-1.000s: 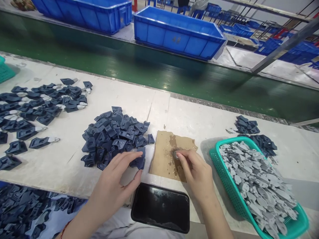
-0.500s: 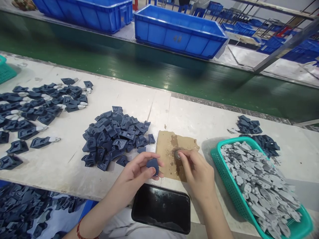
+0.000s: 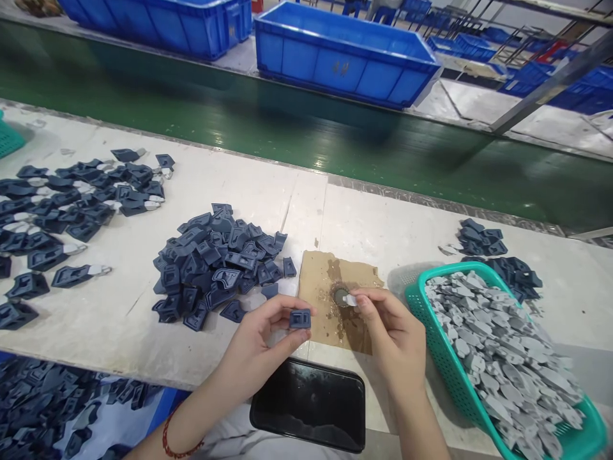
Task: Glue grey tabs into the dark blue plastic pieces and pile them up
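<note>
My left hand [image 3: 272, 329] pinches a dark blue plastic part [image 3: 300, 318], its recessed face showing. To its right, my right hand [image 3: 390, 326] holds a small light grey piece [image 3: 351, 300] between thumb and forefinger. The tip of that piece is at a small round dark dish [image 3: 341, 297] on a stained brown cardboard sheet [image 3: 316, 275]. Whether the tip touches the dish's contents cannot be made out. Left of the cardboard lies a heap of dark blue parts [image 3: 215, 255]. A green basket [image 3: 438, 338] full of light grey pieces [image 3: 502, 351] stands beside my right hand.
A black phone [image 3: 308, 406] lies at the near table edge. Joined blue and grey parts [image 3: 86, 198] spread across the left. Small blue piles [image 3: 481, 237] sit behind the basket. Beyond a green belt [image 3: 268, 128] stand blue crates [image 3: 335, 64]. More blue parts [image 3: 43, 396] fill a bin lower left.
The blue part in my left hand has turned from its smooth side to its recessed face. My right hand has drawn slightly right, and the grey piece and the dish now show more.
</note>
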Available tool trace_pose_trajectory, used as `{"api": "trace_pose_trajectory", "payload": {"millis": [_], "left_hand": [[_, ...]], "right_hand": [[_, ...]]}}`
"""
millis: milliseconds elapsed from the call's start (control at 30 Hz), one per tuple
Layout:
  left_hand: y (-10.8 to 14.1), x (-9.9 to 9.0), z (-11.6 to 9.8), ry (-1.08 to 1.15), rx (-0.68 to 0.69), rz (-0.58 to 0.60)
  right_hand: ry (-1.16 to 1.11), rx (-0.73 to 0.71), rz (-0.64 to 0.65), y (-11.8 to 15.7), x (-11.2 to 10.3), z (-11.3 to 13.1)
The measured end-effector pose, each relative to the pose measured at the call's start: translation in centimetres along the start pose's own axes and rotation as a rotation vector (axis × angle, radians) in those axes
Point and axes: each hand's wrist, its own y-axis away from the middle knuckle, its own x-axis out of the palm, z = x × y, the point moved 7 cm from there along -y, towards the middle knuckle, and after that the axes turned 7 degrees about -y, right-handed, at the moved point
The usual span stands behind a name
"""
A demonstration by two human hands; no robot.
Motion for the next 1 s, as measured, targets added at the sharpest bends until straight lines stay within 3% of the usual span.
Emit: {"api": "trace_pose_trajectory", "payload": {"millis": [333, 633, 833, 1000], "left_hand": [[-0.2, -0.1, 0.7, -0.019, -0.042, -0.031], [-0.3, 0.0, 0.4, -0.125, -0.056, -0.027], [-0.1, 0.1, 1.4, -0.218, -0.073, -0.022], [-0.1, 0.0, 0.9, -0.099, -0.037, -0.049]], "right_hand": [[-0.344, 0.199, 0.088, 0.0, 0.5, -1.3], [-0.299, 0.140, 0.080, 0.2, 0.7, -0.2], [-0.309, 0.142, 0.074, 0.2, 1.1, 0.0], [-0.308, 0.138, 0.070, 0.4, 1.2, -0.1]]}}
